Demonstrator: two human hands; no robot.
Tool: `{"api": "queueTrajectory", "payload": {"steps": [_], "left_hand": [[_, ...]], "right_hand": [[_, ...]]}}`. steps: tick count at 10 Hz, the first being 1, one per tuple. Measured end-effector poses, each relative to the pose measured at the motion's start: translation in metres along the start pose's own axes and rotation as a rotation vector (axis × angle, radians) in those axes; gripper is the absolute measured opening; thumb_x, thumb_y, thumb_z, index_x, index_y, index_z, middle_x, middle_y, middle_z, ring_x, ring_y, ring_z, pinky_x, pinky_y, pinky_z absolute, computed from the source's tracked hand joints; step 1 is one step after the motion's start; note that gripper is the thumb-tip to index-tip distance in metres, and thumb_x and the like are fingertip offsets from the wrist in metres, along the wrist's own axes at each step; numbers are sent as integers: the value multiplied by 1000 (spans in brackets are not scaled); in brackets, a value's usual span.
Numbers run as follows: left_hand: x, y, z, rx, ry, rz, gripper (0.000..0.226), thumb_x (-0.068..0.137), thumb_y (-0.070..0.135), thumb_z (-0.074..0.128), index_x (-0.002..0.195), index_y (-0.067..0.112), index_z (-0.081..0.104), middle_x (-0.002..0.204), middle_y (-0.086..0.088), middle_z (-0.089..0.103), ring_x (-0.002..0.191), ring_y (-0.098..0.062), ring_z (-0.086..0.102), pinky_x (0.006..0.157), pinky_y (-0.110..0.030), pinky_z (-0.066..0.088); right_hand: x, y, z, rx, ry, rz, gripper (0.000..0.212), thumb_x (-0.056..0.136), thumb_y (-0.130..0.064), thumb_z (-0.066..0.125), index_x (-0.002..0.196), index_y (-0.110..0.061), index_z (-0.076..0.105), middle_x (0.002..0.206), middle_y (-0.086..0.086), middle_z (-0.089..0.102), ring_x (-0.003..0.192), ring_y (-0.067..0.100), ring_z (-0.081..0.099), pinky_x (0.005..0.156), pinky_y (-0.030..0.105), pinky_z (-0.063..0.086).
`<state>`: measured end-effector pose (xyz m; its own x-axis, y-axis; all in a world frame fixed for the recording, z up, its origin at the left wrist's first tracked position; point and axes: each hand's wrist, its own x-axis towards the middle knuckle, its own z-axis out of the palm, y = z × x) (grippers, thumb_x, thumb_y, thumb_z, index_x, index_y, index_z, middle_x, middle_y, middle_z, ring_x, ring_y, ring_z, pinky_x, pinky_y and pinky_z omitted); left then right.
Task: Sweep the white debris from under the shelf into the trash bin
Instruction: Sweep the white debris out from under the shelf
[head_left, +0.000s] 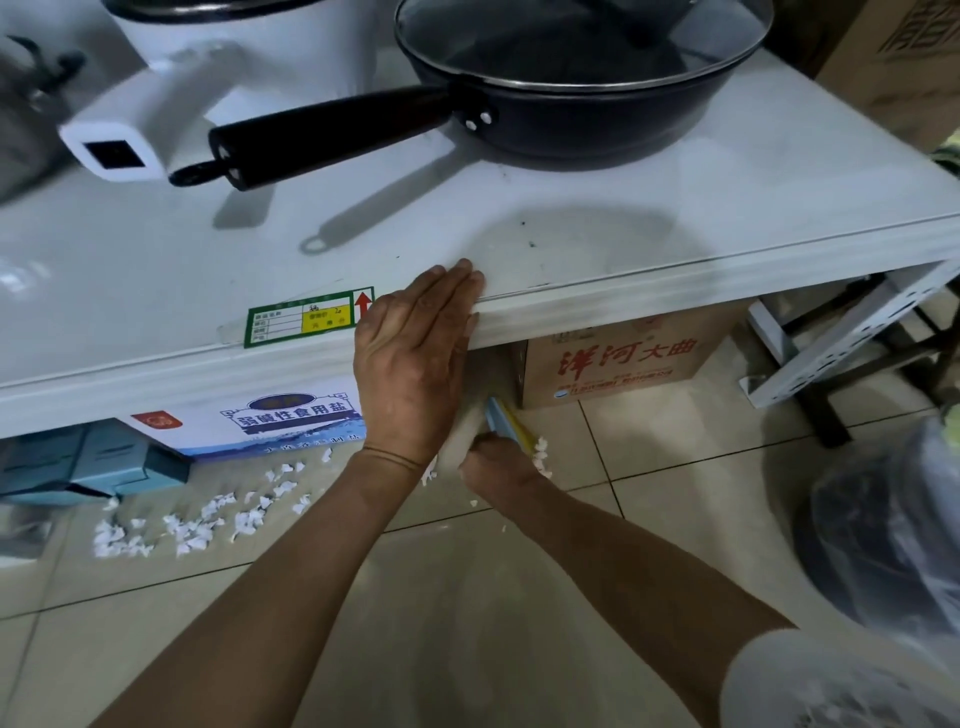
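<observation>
My left hand (415, 358) braces flat on the shelf (623, 260) edge at centre frame while my right hand (498, 462) grips the brush (506, 423) handle, since the white debris (192, 525) at lower left looks featherlight and will likely scatter.

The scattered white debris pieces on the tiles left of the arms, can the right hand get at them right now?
Probably not directly: the left forearm lies between the right hand and the white debris, and that hand grips a blue-and-yellow tool.

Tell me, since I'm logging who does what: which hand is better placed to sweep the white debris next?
The right hand. It is already down at the floor, gripping the blue and yellow brush beside the white debris. The left hand is braced flat on the shelf edge, holding nothing.
</observation>
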<state>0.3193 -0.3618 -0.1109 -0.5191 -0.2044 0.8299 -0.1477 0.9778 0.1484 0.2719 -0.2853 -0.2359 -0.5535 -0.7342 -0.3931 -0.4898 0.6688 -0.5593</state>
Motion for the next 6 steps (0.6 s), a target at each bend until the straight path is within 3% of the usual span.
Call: {"api": "queueTrajectory", "payload": {"steps": [1,2,3,4,5,6], "left_hand": [[1,-1,-2,11,-31,0,26,99,18,53,121,15,67,127,4,66,120,-14,60,98,-30,42],[2,-2,-3,-1,-42,-1,26,100,18,52,121,15,67,127,3,65,121,-14,59,98,-31,43],[2,0,-4,-1,-45,-7,26,100,18,52,122,15,67,128,3,65,121,-14,59,98,-31,43],[2,0,-5,11,-24,-3,26,99,16,53,121,14,67,127,2,66,120,-15,60,98,-30,42],[2,0,-5,13,-22,-2,26,98,16,54,120,13,67,126,1,66,119,-15,60,99,-29,42],[1,-1,-5,12,-12,6,26,97,15,55,120,13,67,126,1,67,119,-16,61,98,-30,43]], "right_hand": [[-15,6,8,-285,43,-199,38,9,-26,86,31,-9,61,31,-1,46,28,10,46,33,11,33],[-21,2,4,-342,242,-284,40,-5,-22,81,24,-10,55,28,1,48,28,12,51,31,11,35],[-26,-12,-19,-356,204,-243,28,22,-19,86,40,-12,66,46,6,61,41,15,61,38,16,44],[-20,-24,-26,-411,256,-202,35,14,-13,89,34,-11,61,40,4,57,30,14,55,33,12,37],[-7,-17,-24,-364,343,-109,29,31,-6,91,49,-4,67,50,11,65,41,18,64,39,16,45],[0,2,-18,-257,387,-36,13,80,-1,68,92,2,69,91,19,72,82,25,71,73,27,56]]}}
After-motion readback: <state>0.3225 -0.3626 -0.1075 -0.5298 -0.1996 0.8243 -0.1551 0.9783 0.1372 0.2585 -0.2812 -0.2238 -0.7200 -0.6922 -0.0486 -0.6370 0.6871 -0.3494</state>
